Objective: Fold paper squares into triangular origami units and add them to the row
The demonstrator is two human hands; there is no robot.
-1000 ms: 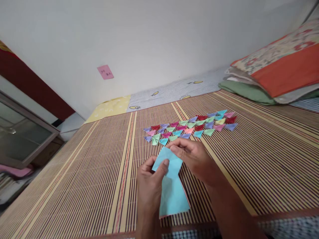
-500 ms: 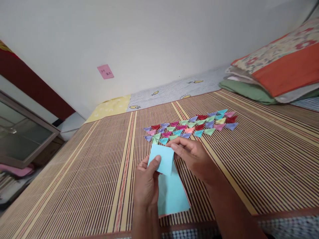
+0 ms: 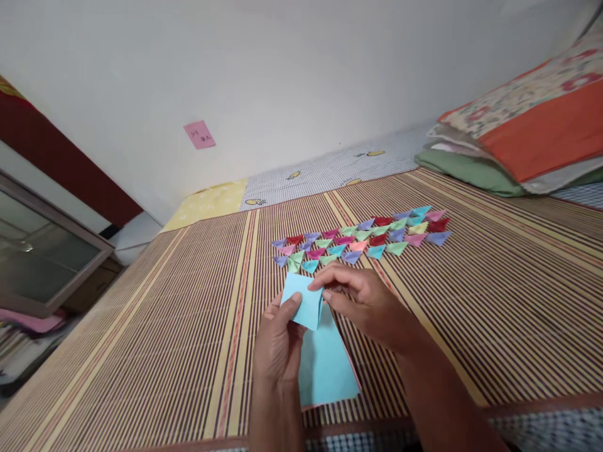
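A folded light-blue square of paper [image 3: 303, 307] is pinched in my left hand [image 3: 280, 339], its thumb lying across the front. My right hand [image 3: 360, 298] is at the paper's right edge; the index finger rests on the front and the thumb sits by the parted layers at the side. Under both hands lies a larger stack of blue paper sheets [image 3: 328, 367], with a pinkish edge showing beneath. Just beyond stand several rows of small folded paper pieces [image 3: 358, 246] in many colours, the closest near the top of the square.
A striped bamboo mat [image 3: 188, 326] covers the bed. Folded bedding [image 3: 532, 132] is piled at the right rear. On the white wall hangs a pink note [image 3: 199, 134]. A glass-fronted cabinet [image 3: 42, 251] stands at the left.
My right index finger has moved from the top right corner onto the front of the square, and the thumb has dropped to its right edge. The layers there now stand apart.
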